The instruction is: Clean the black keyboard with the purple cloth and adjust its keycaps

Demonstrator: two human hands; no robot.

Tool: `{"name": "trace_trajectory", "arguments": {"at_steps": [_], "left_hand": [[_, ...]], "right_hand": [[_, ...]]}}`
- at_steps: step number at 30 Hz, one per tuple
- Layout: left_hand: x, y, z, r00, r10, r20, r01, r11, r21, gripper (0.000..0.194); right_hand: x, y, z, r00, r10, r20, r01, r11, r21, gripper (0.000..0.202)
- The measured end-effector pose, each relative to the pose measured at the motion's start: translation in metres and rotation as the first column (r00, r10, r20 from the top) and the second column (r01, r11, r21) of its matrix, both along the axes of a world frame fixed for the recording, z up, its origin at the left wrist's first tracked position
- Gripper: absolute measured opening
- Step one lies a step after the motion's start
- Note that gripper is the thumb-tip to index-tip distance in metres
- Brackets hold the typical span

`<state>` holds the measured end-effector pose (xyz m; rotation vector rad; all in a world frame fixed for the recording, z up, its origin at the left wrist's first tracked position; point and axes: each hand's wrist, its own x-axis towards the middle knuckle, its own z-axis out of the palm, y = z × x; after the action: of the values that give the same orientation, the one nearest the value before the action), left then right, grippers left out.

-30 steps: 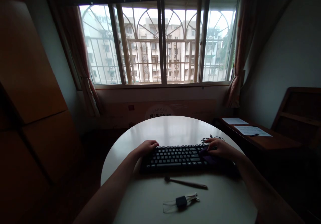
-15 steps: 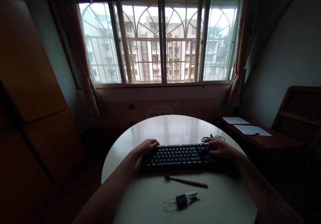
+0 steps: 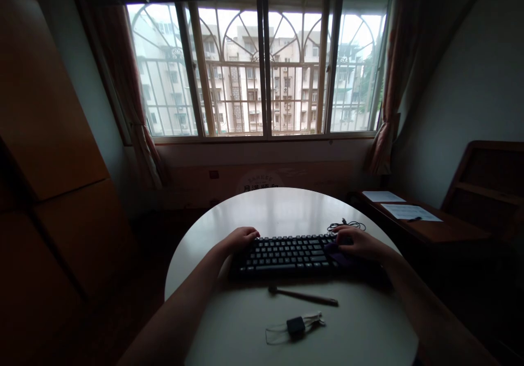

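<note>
A dark keyboard (image 3: 282, 254) with pale legends lies across the white round table. My left hand (image 3: 241, 238) is closed on its far left corner, thumb side toward the keys. Over the right part of the keys, my right hand (image 3: 357, 243) has its fingers bent round a purple cloth (image 3: 338, 255), which rests on the keyboard. The cloth is partly covered by that hand. In front of the keyboard lies a thin brush (image 3: 305, 295), its dark head to the left. Closer to me is a keycap puller (image 3: 295, 326) with a dark block and wire loops.
A coiled black cable (image 3: 347, 225) lies behind the keyboard's right end. The round white table (image 3: 221, 328) has its curved edge all around. At right, a brown wooden surface (image 3: 450, 234) holds paper sheets (image 3: 410, 212) and a dark pen (image 3: 415, 219). A barred window stands ahead.
The purple cloth and my right hand have shifted very slightly left over the keys. My left hand stays at the keyboard's corner.
</note>
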<state>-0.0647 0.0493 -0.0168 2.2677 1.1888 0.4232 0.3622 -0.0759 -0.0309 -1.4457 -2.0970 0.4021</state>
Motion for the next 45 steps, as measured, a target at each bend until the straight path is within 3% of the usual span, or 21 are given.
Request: {"name": "trace_trajectory", "arguments": {"at_steps": [18, 29, 39, 45], "left_hand": [[0.001, -0.002, 0.001, 1.0, 0.003, -0.003, -0.003, 1.0, 0.009, 0.041], [0.001, -0.001, 0.0, 1.0, 0.003, -0.024, -0.002, 1.0, 0.017, 0.042], [-0.001, 0.002, -0.002, 1.0, -0.005, -0.01, 0.005, 1.0, 0.017, 0.043], [0.0, -0.002, 0.001, 1.0, -0.006, -0.013, 0.006, 1.0, 0.015, 0.043]], "right_hand": [[-0.003, 0.006, -0.006, 1.0, 0.028, -0.004, -0.028, 1.0, 0.004, 0.024], [-0.025, 0.001, -0.001, 0.998, 0.049, 0.035, -0.051, 0.997, 0.062, 0.018], [-0.004, 0.005, -0.002, 0.999, 0.033, -0.03, -0.032, 0.999, 0.018, 0.023], [-0.002, 0.0, 0.0, 0.989, 0.096, -0.116, -0.098, 0.995, -0.012, 0.026]]}}
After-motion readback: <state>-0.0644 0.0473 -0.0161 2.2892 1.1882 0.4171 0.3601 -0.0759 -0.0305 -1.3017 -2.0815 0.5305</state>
